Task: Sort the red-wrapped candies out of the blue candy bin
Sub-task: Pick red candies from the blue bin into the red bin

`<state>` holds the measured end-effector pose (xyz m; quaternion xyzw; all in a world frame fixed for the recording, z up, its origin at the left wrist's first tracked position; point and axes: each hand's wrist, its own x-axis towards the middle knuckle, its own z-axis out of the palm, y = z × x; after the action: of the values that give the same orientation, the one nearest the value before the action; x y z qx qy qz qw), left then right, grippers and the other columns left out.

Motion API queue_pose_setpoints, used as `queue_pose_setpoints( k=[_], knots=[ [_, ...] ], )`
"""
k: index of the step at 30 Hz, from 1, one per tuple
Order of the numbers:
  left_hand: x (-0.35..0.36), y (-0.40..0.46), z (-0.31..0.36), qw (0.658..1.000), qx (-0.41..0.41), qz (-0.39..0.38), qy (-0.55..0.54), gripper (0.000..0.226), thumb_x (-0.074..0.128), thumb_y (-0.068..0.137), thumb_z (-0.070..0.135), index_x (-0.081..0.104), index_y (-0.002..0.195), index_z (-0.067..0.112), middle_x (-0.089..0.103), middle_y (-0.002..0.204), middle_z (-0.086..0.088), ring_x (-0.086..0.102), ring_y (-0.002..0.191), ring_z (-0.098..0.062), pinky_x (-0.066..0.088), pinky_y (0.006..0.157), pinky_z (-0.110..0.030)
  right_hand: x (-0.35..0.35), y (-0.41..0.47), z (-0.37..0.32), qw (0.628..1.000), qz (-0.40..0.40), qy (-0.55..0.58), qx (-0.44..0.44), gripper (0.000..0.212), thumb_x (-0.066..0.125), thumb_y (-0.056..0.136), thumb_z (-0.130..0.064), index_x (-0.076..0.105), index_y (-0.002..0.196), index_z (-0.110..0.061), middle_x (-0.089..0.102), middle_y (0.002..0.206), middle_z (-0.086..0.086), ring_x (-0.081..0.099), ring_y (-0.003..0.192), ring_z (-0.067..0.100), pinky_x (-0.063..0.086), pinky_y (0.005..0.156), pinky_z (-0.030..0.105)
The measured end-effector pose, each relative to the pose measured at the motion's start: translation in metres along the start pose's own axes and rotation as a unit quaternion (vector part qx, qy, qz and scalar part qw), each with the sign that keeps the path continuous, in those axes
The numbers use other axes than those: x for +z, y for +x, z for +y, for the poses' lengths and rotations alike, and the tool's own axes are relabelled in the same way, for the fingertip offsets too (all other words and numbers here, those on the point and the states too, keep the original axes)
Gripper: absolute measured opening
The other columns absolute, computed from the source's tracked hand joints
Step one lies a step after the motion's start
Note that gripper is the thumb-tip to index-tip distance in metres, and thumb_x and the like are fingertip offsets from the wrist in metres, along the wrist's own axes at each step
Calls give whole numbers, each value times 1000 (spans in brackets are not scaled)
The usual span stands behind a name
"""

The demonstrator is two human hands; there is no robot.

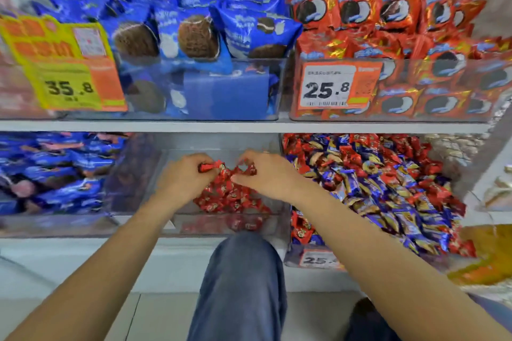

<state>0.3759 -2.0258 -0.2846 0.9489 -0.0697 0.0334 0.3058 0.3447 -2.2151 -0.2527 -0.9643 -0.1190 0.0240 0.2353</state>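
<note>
Both hands reach into a clear middle bin (pixel 166 174) on the lower shelf. My left hand (pixel 181 178) holds a few red-wrapped candies (pixel 210 166) in its curled fingers. My right hand (pixel 266 174) also grips red-wrapped candies (pixel 248 169). Below the hands a small pile of red candies (pixel 230 199) lies on the bin floor. To the right stands the bin of mixed blue and red candies (pixel 388 188), with red pieces scattered among the blue ones.
A bin of blue packets (pixel 52 171) is on the left of the lower shelf. The upper shelf holds blue cookie packs (pixel 194 36) and red cookie packs (pixel 401 36) with price tags. My knee in blue trousers (pixel 243 271) is in front of the shelf.
</note>
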Motion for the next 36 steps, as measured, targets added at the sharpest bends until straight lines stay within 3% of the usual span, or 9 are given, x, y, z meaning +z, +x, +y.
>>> queue_pose_setpoints(
  k=[3,6,12,17,19,22,26,29,36],
  knots=[
    [7,10,-2,996,-27,-31,-83,24,70,84,27,66,107,19,66,106,-2,58,97,-14,40,81,-24,5,1,1,1000,-23,-15,5,48,53,89,-53,53,128,-27,58,129,3,54,117,24,42,95,31],
    [11,12,-2,991,-28,-39,-124,42,69,83,37,59,120,23,61,121,-2,56,113,-17,43,99,-34,-2,-14,16,997,69,-13,-20,32,54,93,-40,63,117,-22,66,118,2,59,109,24,42,95,33],
    [31,2,23,994,63,-24,-89,26,62,89,19,65,115,23,63,122,1,57,115,-18,39,102,-29,-38,-75,76,981,190,35,10,18,54,95,-21,70,103,-18,70,103,-3,59,98,17,44,83,29],
    [49,-11,72,983,175,-3,-54,20,60,88,28,66,106,29,64,115,5,52,115,-19,39,100,-37,-63,-123,119,973,214,37,72,17,54,96,-23,69,101,-20,64,97,-15,55,88,-8,40,73,9],
    [53,-19,90,967,252,-5,-34,15,60,84,34,66,98,34,62,106,11,51,111,-17,39,98,-39,-64,-135,130,970,224,28,85,17,55,95,-22,70,101,-20,65,99,-14,56,88,-5,43,77,14],
    [60,-34,106,928,364,-47,58,7,68,80,36,70,87,37,59,98,18,46,107,-10,32,106,-39,-59,-146,136,976,205,0,69,15,58,94,-21,71,100,-20,65,96,-14,59,86,5,46,74,23],
    [68,-48,121,861,415,-133,262,26,64,80,47,69,104,37,60,105,16,41,117,-10,-1,115,-37,-46,-148,124,983,176,-54,-18,15,61,87,-25,74,91,-18,71,83,-8,58,78,4,38,79,8],
    [73,-54,129,820,414,-152,364,48,63,82,47,56,128,35,56,118,5,37,124,-19,-1,116,-43,-32,-141,113,985,134,-91,-55,24,55,83,-38,74,86,-23,68,80,-8,60,76,13,46,79,28],
    [80,-54,130,835,419,-93,345,23,64,83,32,69,103,25,56,109,-1,43,117,-25,3,116,-47,-15,-132,111,970,49,-226,-79,40,45,81,-51,76,89,-27,66,94,1,63,86,26,49,83,44]
  ],
)
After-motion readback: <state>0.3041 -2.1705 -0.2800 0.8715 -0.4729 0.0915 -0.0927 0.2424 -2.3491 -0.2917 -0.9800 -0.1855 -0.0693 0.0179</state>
